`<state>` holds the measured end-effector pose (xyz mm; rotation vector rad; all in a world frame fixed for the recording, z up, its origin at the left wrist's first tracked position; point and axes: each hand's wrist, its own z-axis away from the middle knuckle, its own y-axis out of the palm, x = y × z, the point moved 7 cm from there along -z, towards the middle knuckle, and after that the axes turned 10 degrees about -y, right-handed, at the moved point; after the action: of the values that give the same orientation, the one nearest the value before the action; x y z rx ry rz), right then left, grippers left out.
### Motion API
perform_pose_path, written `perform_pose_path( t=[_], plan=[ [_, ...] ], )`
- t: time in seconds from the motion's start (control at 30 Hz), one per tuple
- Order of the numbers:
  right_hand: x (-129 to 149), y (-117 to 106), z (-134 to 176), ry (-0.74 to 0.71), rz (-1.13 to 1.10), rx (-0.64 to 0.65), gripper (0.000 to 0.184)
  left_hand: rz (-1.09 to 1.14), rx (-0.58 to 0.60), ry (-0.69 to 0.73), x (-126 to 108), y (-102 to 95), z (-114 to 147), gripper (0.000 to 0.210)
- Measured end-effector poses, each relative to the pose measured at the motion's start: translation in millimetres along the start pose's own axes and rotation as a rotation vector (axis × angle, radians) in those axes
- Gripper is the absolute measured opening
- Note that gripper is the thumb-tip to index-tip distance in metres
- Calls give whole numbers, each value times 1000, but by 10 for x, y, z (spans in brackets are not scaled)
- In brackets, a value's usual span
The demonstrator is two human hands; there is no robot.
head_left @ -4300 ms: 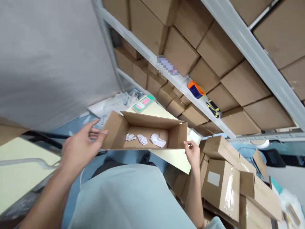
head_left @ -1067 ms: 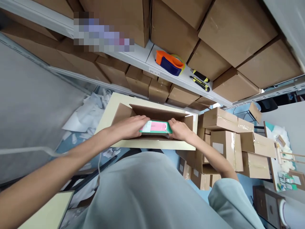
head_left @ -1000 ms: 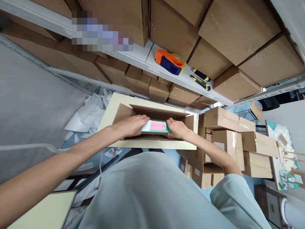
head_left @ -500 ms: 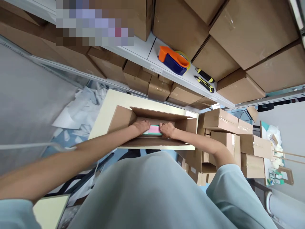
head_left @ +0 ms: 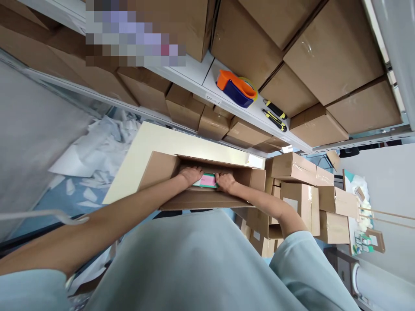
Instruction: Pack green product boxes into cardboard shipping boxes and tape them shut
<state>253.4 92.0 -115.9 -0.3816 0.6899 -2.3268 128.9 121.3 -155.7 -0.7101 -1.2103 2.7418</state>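
Packet: green-and-pink packet (head_left: pixel 206 180) is lying low inside the open carton (head_left: pixel 162 172), frame centre.
Grip: left hand (head_left: pixel 189 175) and right hand (head_left: pixel 226 182) are clasping its ends.

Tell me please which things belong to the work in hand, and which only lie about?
In hand: left hand, right hand, green-and-pink packet, open cardboard box.
Lying about: tape dispenser, two utility knives, sealed cartons, white paper scraps.

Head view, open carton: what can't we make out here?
- Pink-and-green pack: head view, ends covered by left hand and right hand; print too small to read.
- Open carton floor: head view, hidden by the near wall and both hands.
- Shelf label: head view, pixelated.
- Utility knives: head view, too small for detail.
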Motion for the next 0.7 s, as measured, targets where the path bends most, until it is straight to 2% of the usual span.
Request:
perform_pose_path(
  t=[0.17,0.23,0.3,0.33,0.4,0.47,0.53,0.57,0.63,0.7],
  plan=[
    [-6,-185,302,8,-48,-32,64,23,20,-11,4,-294,283,44],
    [-43,-285,552,10,-63,-51,56,40,16,1,14,-467,485,56],
    [-100,-379,906,15,-123,-128,48,109,-20,15,43,-661,774,64],
    [-140,-428,1120,27,-206,-222,44,174,-53,18,69,-759,950,65],
    [-212,-477,1581,24,-449,-469,35,498,-157,-8,175,-949,1341,71],
    [-325,-427,2037,77,-714,-780,33,778,-293,-89,341,-1044,1726,72],
    [-478,-244,2422,286,-842,-1081,36,896,-550,-297,580,-1065,2070,69],
    [-534,-119,2551,405,-871,-1184,38,907,-651,-422,683,-1026,2202,70],
    [-603,118,2644,581,-918,-1278,45,928,-739,-598,803,-892,2321,77],
    [-638,276,2554,614,-995,-1257,49,966,-697,-645,826,-748,2267,81]
  ],
)
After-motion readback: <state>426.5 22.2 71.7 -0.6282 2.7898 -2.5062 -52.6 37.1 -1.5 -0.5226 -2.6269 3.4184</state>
